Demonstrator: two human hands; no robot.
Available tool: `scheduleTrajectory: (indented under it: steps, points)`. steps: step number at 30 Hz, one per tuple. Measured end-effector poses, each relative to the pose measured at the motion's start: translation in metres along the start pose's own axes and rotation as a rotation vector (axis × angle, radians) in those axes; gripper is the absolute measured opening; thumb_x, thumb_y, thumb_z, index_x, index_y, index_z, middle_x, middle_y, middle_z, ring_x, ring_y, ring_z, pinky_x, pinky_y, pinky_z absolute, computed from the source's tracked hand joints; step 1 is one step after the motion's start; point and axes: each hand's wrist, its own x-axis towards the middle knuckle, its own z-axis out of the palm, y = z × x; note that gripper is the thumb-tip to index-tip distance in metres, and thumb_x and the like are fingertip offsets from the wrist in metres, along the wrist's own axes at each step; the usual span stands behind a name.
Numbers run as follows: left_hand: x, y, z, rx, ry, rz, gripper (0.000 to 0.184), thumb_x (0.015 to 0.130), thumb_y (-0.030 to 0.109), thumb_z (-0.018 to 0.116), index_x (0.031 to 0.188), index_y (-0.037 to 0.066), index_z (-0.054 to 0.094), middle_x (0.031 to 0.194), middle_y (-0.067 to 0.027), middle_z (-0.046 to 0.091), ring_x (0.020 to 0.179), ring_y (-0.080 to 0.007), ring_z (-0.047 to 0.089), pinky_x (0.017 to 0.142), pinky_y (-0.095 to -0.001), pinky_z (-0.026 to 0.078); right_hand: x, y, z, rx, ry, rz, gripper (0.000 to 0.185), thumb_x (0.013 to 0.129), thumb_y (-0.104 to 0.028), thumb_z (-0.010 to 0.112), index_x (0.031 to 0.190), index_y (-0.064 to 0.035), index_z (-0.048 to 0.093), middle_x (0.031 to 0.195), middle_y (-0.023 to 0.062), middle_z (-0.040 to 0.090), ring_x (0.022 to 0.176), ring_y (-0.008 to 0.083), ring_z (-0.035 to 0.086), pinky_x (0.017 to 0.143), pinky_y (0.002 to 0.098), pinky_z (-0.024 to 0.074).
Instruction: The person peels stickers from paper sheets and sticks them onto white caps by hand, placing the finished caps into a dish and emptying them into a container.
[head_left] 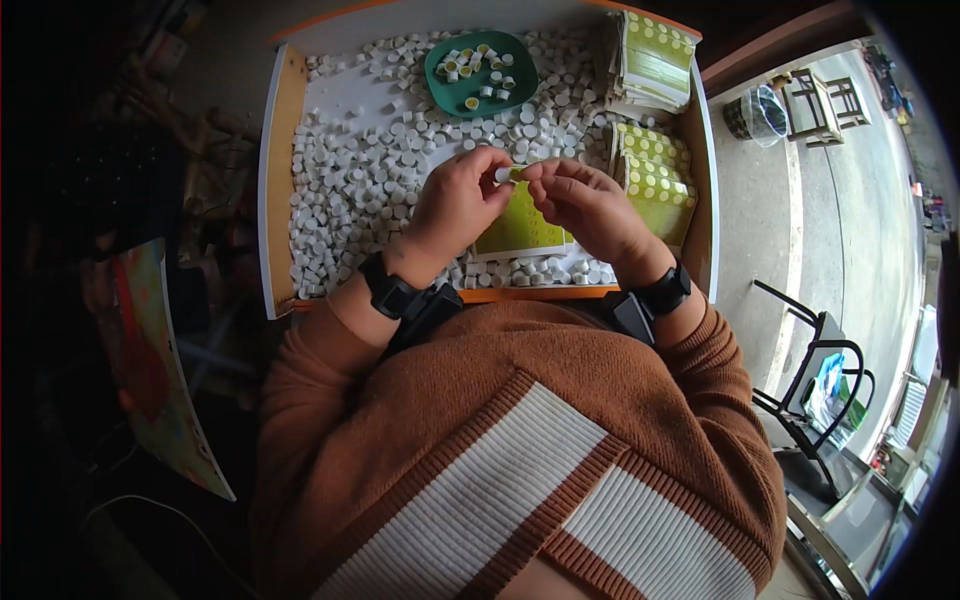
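My left hand (455,205) is closed, with a small white cap (503,174) between thumb and fingertips. Facing it, my right hand (590,205) pinches a small yellow-green sticker (517,174) at the cap's side. Whether the sticker touches the cap is too small to tell. Under both hands lies a yellow-green sticker sheet (518,228) with rows of round marks, partly covered by my fingers. Loose white caps (350,190) surround it in a shallow box. Beyond my hands sits a dark green tray (445,98) holding several caps, some showing yellow-green faces.
Stacked sticker sheets (655,65) stand in the box's far right corner, with another stack (655,190) nearer my right hand. The box's raised wooden wall (279,150) borders the left side. A lined bin (757,117) and a black-framed chair (825,400) stand on the floor to the right.
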Motion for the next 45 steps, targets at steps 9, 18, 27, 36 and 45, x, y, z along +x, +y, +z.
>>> scheduleTrajectory:
  steps: [9,18,27,36,45]
  points:
    - [0.001,0.011,-0.004,0.091,-0.002,0.049,0.023,0.077,-0.004,0.065,0.099,0.001,0.059,0.082,-0.0051,0.062,0.070,-0.0108,0.062,0.064,-0.0237,0.051,0.005,0.001,0.005,0.033,-0.043,0.019,0.026,0.093,-0.019,0.053,0.111,-0.0008,0.060,0.082,-0.0030,0.055,0.069,0.0052,0.046,0.062,0.0170,0.0372]
    - [0.002,0.009,-0.006,0.067,0.073,0.141,0.019,0.076,0.002,0.066,0.094,0.003,0.060,0.078,-0.0106,0.063,0.070,-0.0232,0.064,0.063,-0.0322,0.052,0.009,0.003,-0.001,-0.105,-0.036,0.006,0.025,0.092,-0.014,0.056,0.112,-0.0003,0.058,0.086,-0.0016,0.057,0.072,0.0062,0.049,0.066,0.0187,0.0407]
    - [0.041,-0.016,-0.039,0.080,0.108,-0.066,0.014,0.078,0.006,0.063,0.092,0.004,0.063,0.074,-0.0118,0.065,0.066,-0.0256,0.065,0.063,-0.0340,0.052,0.011,0.026,-0.018,-1.307,0.292,-0.498,0.028,0.080,-0.008,0.066,0.106,-0.0037,0.057,0.086,0.0067,0.055,0.069,0.0176,0.056,0.064,0.0288,0.0473]
    - [0.036,-0.035,-0.027,0.611,-0.257,0.147,0.022,0.079,0.005,0.062,0.101,0.006,0.062,0.089,-0.0144,0.063,0.083,-0.0324,0.062,0.073,-0.0384,0.050,0.010,0.031,-0.018,-1.379,0.314,-0.555,0.029,0.077,-0.011,0.067,0.104,-0.0054,0.058,0.093,0.0118,0.056,0.078,0.0300,0.060,0.069,0.0364,0.0502]
    - [0.066,0.004,-0.046,0.545,0.129,0.322,0.023,0.079,0.008,0.064,0.102,0.006,0.061,0.100,-0.0141,0.061,0.092,-0.0335,0.059,0.079,-0.0401,0.049,0.011,0.029,-0.020,-1.522,0.318,-0.591,0.030,0.072,-0.010,0.068,0.101,-0.0064,0.059,0.096,0.0120,0.054,0.087,0.0314,0.057,0.078,0.0392,0.0482]
